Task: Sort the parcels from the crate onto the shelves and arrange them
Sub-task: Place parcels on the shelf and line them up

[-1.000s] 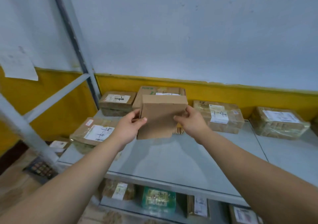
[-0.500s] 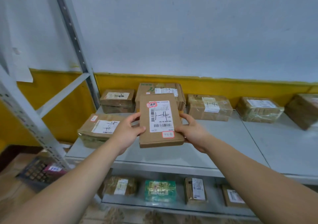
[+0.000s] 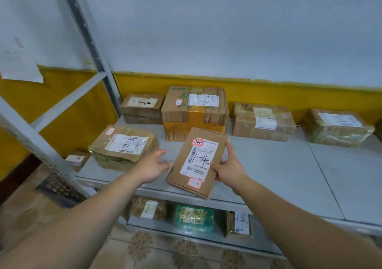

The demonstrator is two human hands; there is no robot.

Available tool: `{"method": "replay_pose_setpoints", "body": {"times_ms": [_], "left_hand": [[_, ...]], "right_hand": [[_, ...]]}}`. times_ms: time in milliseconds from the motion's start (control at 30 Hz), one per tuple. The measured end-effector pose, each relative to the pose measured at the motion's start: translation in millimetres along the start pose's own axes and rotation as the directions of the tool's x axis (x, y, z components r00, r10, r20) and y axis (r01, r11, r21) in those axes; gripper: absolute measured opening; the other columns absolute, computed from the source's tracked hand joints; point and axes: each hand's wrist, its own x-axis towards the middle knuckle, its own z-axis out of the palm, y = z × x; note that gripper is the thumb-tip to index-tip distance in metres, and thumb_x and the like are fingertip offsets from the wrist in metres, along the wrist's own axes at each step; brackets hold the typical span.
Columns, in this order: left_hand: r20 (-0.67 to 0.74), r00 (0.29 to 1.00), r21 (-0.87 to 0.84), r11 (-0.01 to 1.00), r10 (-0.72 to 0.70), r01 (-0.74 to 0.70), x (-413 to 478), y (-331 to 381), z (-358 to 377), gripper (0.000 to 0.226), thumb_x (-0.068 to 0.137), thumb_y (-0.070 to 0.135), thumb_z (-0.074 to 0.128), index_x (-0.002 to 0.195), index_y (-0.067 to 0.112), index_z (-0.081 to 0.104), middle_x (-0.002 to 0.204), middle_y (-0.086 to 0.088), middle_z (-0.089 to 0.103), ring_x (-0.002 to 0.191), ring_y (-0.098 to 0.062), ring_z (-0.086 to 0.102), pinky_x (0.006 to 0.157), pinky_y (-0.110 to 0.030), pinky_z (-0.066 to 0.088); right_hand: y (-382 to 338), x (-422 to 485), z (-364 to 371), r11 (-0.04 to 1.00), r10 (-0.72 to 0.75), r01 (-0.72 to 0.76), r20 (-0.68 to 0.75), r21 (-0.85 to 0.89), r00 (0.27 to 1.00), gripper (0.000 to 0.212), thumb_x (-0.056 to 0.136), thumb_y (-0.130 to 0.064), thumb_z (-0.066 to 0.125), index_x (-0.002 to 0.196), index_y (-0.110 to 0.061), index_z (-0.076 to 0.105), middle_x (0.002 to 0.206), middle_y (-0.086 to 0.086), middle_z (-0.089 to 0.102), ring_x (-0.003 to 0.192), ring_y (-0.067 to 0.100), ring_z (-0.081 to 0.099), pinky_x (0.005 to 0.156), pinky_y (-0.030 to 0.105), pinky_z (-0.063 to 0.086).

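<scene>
Since half a second earlier, the flat parcel [image 3: 197,161] had dropped from chest height to the shelf [image 3: 268,165] and tilted clockwise, and the left hand [image 3: 153,166] had let go, its fingers spread just beside the parcel at 9 o'clock. The right hand [image 3: 229,169] pinched the parcel's right edge, thumb on top. The near corner seemed to overhang the shelf's front lip, so with one-sided support it could probably pivot and slip off the smooth painted metal. The parcel was slim, matte kraft cardboard with a glossy white label. A wrinkled, tape-wrapped parcel [image 3: 124,146] lay at its 10 o'clock, and a corrugated carton [image 3: 194,111] at 12.
</scene>
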Motion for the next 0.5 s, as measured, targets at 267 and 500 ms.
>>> {"method": "replay_pose_setpoints", "body": {"times_ms": [267, 500], "left_hand": [[-0.165, 0.975, 0.591, 0.807, 0.149, -0.024, 43.9, -34.5, -29.9, 0.057, 0.094, 0.043, 0.052, 0.144, 0.019, 0.042, 0.152, -0.009, 0.035, 0.136, -0.032, 0.033, 0.110, -0.043, 0.032], [-0.064, 0.997, 0.691, 0.723, 0.052, 0.007, 80.7, -68.6, -62.5, 0.072, 0.094, 0.065, 0.029, 0.154, 0.031, 0.010, 0.164, -0.003, -0.002, 0.149, -0.030, -0.006, 0.117, -0.057, 0.000]], "right_hand": [[29.6, 31.2, 4.2, 0.876, 0.126, -0.113, -0.004, -0.469, 0.992, 0.054, 0.101, -0.032, 0.049, 0.151, -0.028, 0.028, 0.130, 0.012, 0.059, 0.111, 0.032, 0.061, 0.090, 0.038, 0.052], [21.7, 45.0, 8.5, 0.306, -0.046, 0.294, 0.294, -0.906, 0.955, 0.078, 0.091, -0.071, 0.043, 0.156, -0.041, 0.012, 0.165, 0.001, -0.003, 0.152, 0.028, -0.005, 0.122, 0.046, 0.001]]}}
